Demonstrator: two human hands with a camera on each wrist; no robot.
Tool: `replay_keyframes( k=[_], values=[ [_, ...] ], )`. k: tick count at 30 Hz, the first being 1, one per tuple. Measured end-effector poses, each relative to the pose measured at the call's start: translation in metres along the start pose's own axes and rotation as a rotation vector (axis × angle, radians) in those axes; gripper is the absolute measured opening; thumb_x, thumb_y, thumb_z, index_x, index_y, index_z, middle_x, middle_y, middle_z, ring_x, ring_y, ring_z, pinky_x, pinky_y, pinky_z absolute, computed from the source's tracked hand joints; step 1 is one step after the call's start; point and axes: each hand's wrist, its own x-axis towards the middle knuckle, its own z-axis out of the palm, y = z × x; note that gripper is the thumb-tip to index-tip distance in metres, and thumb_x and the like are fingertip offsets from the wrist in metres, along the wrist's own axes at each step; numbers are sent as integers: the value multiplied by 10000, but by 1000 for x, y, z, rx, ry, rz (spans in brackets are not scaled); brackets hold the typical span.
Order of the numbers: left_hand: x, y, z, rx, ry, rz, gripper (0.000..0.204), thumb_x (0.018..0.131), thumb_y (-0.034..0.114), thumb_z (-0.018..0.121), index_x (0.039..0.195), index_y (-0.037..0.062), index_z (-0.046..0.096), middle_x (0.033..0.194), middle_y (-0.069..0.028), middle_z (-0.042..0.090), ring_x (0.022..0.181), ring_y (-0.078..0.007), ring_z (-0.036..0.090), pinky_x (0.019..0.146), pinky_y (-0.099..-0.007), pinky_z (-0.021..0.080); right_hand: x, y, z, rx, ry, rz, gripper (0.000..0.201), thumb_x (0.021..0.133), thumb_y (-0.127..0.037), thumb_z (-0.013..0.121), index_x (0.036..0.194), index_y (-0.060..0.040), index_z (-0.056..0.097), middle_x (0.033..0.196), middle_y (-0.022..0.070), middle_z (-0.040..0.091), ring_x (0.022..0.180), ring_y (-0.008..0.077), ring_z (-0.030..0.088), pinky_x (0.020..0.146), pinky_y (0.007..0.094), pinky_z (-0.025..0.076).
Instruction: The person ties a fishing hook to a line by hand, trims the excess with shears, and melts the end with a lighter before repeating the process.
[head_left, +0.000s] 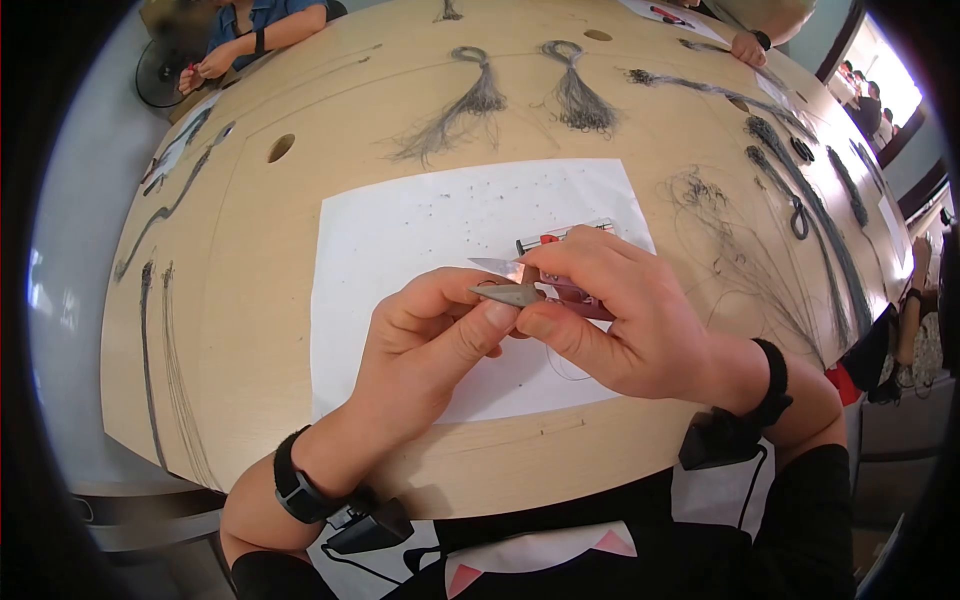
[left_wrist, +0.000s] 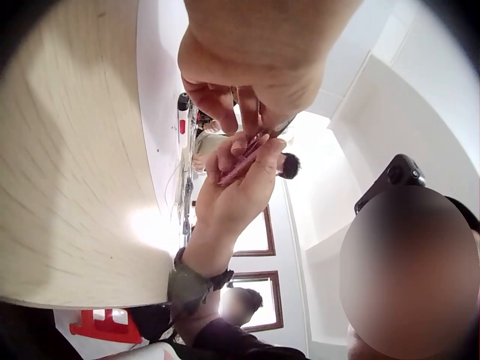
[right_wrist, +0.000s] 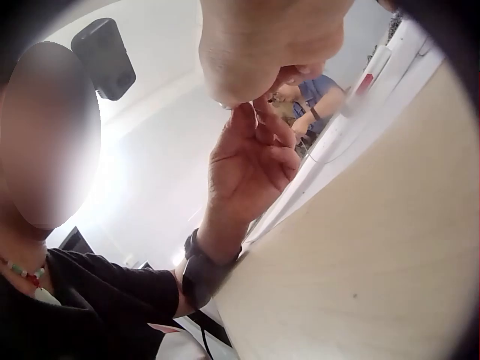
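Note:
My right hand grips a pair of small snips with a pink handle. Their two pointed blades stand apart and face left, one shiny, one dull grey. At the lower blade my left hand has its thumb and forefinger pinched together. A thin dark thread curves down below the hands; its pinched part is mostly hidden by the fingers. Both hands are over a white paper sheet dotted with tiny dark bits.
A clear, red-marked holder lies behind my right hand. Bundles of grey thread lie beyond the paper and along the right; loose strands tangle nearer. More strands lie left. Other people are at the table's far side.

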Motion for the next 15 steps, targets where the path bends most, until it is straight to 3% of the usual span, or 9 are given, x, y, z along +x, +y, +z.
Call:
replay_keyframes(
  k=[6,9,11,15],
  values=[
    [0,-5,-2,-32,12,-7,166,816,75,540,978,40,536,900,-48,584,774,-91,530,623,-215,434,-1,0,-1,21,-38,19,234,773,-232,584,847,-17,530,665,89,505,580,214,496,482,284,399],
    [-1,-5,-3,-49,2,-21,175,814,67,540,987,40,531,905,-55,586,768,-93,533,628,-218,437,-2,0,-1,41,-72,15,273,766,-201,605,918,10,523,707,87,500,561,175,460,506,255,382],
    [-1,-4,-2,-49,11,-27,178,813,63,539,990,40,531,909,-58,586,767,-94,533,630,-218,438,-1,0,1,31,-43,3,199,770,-206,586,839,-29,528,635,83,475,561,216,472,476,295,380],
    [-1,-5,-4,-29,0,-24,189,812,50,536,1000,42,530,920,-65,585,767,-96,534,634,-219,439,0,0,1,24,-41,-25,196,766,-205,588,836,-33,525,628,81,465,566,219,468,481,299,377]
  ],
)
